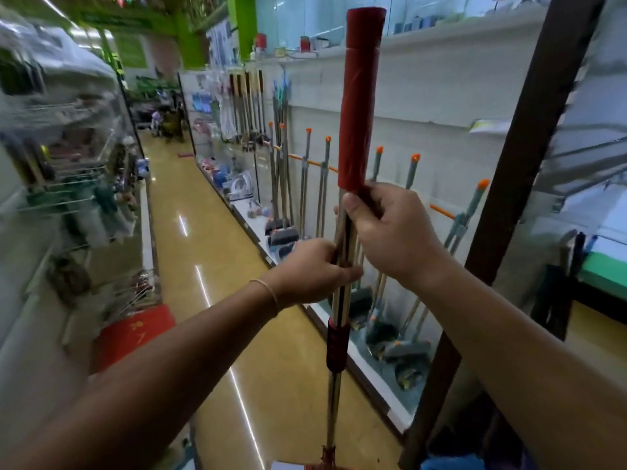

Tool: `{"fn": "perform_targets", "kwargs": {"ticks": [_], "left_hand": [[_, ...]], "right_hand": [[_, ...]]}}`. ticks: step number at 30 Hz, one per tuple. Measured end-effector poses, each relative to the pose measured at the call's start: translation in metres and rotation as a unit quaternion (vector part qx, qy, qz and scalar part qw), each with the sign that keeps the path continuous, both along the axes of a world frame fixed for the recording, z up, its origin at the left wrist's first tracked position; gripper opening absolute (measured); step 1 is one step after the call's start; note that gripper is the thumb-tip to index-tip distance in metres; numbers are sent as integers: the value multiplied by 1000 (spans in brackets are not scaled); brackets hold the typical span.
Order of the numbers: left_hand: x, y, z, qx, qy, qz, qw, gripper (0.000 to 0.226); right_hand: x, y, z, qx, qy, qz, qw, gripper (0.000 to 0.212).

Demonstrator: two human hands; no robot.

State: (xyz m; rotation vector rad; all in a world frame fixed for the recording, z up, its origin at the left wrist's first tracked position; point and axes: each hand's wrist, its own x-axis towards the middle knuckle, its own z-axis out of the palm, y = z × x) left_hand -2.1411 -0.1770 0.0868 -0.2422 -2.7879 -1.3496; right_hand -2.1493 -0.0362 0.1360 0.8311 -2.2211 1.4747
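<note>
I hold a mop upright in front of me in a shop aisle. Its pole [339, 300] is shiny metal with a long red grip [360, 96] at the top and a dark red collar [337, 347] lower down. My right hand [390, 235] grips the pole just below the red grip, thumb toward me. My left hand [314, 269] grips the metal pole a little lower, a thin bracelet on its wrist. The red mop head is barely visible at the bottom edge.
Several mops with orange-tipped handles [412, 171] hang along the white wall rack on the right. A dark brown post [509, 198] stands close on the right. Shelves of hanging goods [68, 184] line the left. The glossy yellow floor [190, 239] runs down the aisle; a red mat [132, 334] lies at left.
</note>
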Motion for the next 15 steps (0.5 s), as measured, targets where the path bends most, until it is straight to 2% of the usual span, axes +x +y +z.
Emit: {"fn": "perform_targets", "kwargs": {"ticks": [6,12,15], "left_hand": [[-75,-39,-11,11,1,6,1000,29],[-154,-98,-16,30,-11,0,999,34],[-189,-135,-8,41,-32,-14,999,43]], "right_hand": [[-74,-41,-8,5,-2,6,1000,19],[-155,-97,-10,8,-17,41,999,11],[-190,-130,-3,-20,-35,71,997,19]]}}
